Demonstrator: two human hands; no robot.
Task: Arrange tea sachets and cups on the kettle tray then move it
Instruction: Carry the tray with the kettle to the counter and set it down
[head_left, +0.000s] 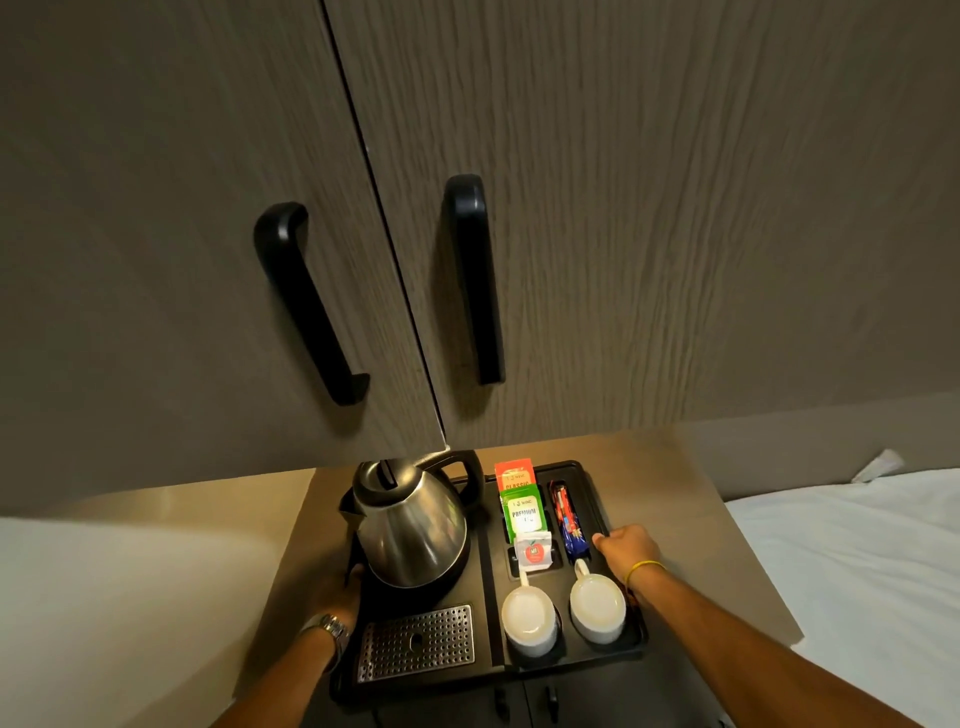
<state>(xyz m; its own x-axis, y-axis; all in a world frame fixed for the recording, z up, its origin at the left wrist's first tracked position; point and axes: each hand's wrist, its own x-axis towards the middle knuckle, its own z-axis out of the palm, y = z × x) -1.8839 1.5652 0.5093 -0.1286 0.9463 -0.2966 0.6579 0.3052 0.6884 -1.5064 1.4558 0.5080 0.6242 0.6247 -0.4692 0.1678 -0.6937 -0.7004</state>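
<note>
Head view: black kettle tray (597, 486), stocked with kettle (410, 525), tea sachets (522, 506) and two white cups (530, 616), is gripped at opposite edges by left hand (340, 587) and right hand (631, 548), seemingly for lifting off the wooden cabinet top (701, 519).

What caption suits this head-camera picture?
Both hands, left hand and right hand, grip a black tray bearing kettle, sachets and two cups.

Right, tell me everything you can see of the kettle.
The kettle is a rounded cone of brushed steel, shiny, with a dark lid knob, a black loop handle at its far right and a black spout at its left. It stands upright on a round black base at the left of the black tray, behind the perforated drip grate. The left hand is beside its base.
</note>
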